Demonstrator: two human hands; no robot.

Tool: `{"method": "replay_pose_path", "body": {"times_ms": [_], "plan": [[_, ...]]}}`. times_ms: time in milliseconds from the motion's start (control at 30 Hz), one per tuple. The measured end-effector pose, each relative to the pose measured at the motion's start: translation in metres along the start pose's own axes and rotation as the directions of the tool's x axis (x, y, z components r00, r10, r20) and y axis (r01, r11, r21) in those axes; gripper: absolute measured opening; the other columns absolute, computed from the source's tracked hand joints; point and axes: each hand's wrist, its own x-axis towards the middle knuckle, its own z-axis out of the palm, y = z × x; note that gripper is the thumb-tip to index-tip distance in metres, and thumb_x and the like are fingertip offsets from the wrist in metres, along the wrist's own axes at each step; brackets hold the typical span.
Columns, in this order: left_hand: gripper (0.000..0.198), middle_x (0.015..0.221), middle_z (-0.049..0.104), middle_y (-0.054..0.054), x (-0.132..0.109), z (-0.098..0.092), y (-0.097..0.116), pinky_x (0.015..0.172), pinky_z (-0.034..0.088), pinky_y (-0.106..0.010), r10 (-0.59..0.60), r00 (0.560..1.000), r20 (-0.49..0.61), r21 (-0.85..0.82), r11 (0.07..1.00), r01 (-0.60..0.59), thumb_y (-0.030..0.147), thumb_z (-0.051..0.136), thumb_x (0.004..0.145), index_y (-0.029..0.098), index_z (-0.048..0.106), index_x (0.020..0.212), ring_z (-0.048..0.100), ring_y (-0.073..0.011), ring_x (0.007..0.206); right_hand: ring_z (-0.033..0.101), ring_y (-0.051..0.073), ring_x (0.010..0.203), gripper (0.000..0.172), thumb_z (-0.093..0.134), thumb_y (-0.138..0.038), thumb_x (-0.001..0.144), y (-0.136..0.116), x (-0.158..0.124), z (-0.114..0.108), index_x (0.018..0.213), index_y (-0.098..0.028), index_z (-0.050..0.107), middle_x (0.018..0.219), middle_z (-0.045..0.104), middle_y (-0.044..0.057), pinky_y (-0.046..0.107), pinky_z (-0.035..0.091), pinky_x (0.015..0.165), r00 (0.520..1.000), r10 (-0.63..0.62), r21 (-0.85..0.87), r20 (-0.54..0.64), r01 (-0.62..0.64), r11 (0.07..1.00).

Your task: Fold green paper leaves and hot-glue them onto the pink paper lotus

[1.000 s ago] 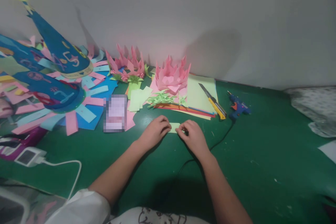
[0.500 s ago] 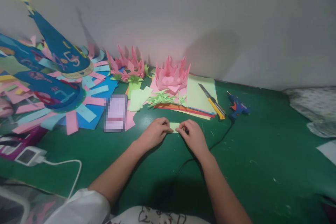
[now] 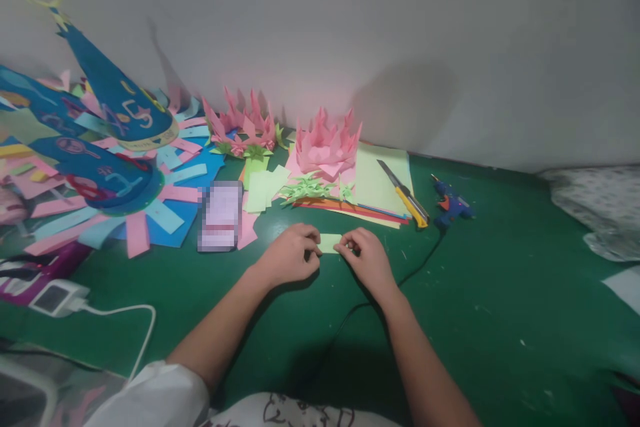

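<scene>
A small pale green strip of paper [image 3: 329,243] spans the gap between my two hands, low over the green table. My left hand [image 3: 293,252] has its fingers curled around the strip's left end. At the other end my right hand [image 3: 366,256] pinches the paper between thumb and fingers. Just beyond lie folded light green paper leaves [image 3: 313,188], and a pink paper crown [image 3: 327,143] stands behind them. Several pale green paper pieces [image 3: 260,190] rest to the left of the leaves.
A yellow utility knife [image 3: 411,203] lies on pale paper sheets [image 3: 383,180]; right of it is a blue glue gun [image 3: 454,205] with a trailing cord. A blurred phone [image 3: 220,215], another pink crown [image 3: 243,123] and blue cone hats [image 3: 117,90] stand left. A white cable [image 3: 123,307] crosses the front left.
My left hand has shifted slightly left along the strip, so more of the paper shows between my hands. My right hand has stayed nearly still.
</scene>
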Motion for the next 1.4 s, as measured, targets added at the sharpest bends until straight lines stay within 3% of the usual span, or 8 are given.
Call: {"method": "replay_pose_path", "body": {"times_ms": [200,367,533,767,1000,1133,1400], "plan": [[0.023,0.074,0.058,-0.005,0.004,0.012,-0.003,0.068,0.044,-0.027,-0.061,0.998,-0.005,-0.012,0.998,0.061,0.021,0.05,0.081,0.015,0.059,0.061,0.054,-0.0143,0.07,0.047,0.018,0.071,0.023,0.058,-0.042,0.079,-0.006,-0.001,0.005,0.077,-0.02,0.055,0.076,0.052,0.003,0.029,0.035,0.065,0.999,-0.03,-0.105,-0.022,0.028,0.994],[0.011,0.08,0.053,-0.004,0.004,0.02,-0.004,0.066,0.043,-0.027,-0.163,0.986,-0.024,-0.044,0.986,0.162,0.023,0.056,0.08,0.014,0.056,0.073,0.051,-0.0141,0.071,0.047,0.018,0.073,0.014,0.057,-0.032,0.08,-0.009,0.0,0.004,0.077,-0.019,0.057,0.075,0.052,0.003,0.029,0.035,0.068,1.0,-0.023,-0.077,0.007,0.023,0.997],[0.006,0.085,0.052,-0.004,0.004,0.021,-0.005,0.07,0.045,-0.027,-0.189,0.982,-0.018,-0.134,0.974,0.185,0.014,0.053,0.079,0.015,0.057,0.075,0.052,-0.0133,0.073,0.048,0.016,0.071,0.005,0.055,-0.021,0.079,-0.004,0.001,-0.001,0.074,-0.019,0.057,0.073,0.052,0.001,0.027,0.036,0.065,0.999,0.004,0.039,0.037,-0.006,0.999],[0.011,0.091,0.05,-0.004,0.001,0.017,-0.01,0.071,0.046,-0.026,-0.186,0.983,0.003,-0.207,0.961,0.183,0.009,0.05,0.078,0.015,0.059,0.081,0.053,-0.0113,0.072,0.05,0.014,0.066,0.014,0.05,-0.016,0.078,0.01,0.0,-0.005,0.087,-0.019,0.06,0.081,0.054,0.002,0.026,0.04,0.063,0.999,0.026,0.165,0.029,-0.031,0.986],[0.009,0.103,0.05,-0.004,0.002,0.021,-0.013,0.069,0.046,-0.026,-0.195,0.981,-0.019,-0.182,0.965,0.189,0.015,0.053,0.078,0.016,0.062,0.076,0.052,-0.0085,0.066,0.051,0.018,0.073,0.028,0.051,-0.029,0.083,0.0,0.0,0.002,0.109,-0.022,0.059,0.085,0.054,0.004,0.03,0.042,0.068,0.998,-0.005,0.043,-0.061,0.008,0.999],[0.007,0.099,0.053,-0.004,0.003,0.024,-0.01,0.071,0.044,-0.027,-0.155,0.986,-0.065,-0.117,0.982,0.146,0.017,0.052,0.08,0.017,0.059,0.078,0.053,-0.0115,0.072,0.051,0.021,0.084,0.023,0.053,-0.025,0.082,-0.004,0.0,0.006,0.103,-0.023,0.062,0.09,0.053,0.006,0.035,0.041,0.076,0.995,-0.067,-0.043,-0.069,0.064,0.997],[0.017,0.085,0.053,-0.002,0.004,0.026,-0.009,0.068,0.041,-0.028,-0.183,0.979,-0.09,-0.1,0.98,0.174,0.017,0.055,0.078,0.018,0.05,0.095,0.049,-0.0139,0.072,0.052,0.02,0.083,0.016,0.054,-0.022,0.081,-0.006,0.001,0.007,0.095,-0.021,0.061,0.091,0.055,0.006,0.033,0.042,0.075,0.993,-0.061,0.029,-0.104,0.064,0.997]]}}
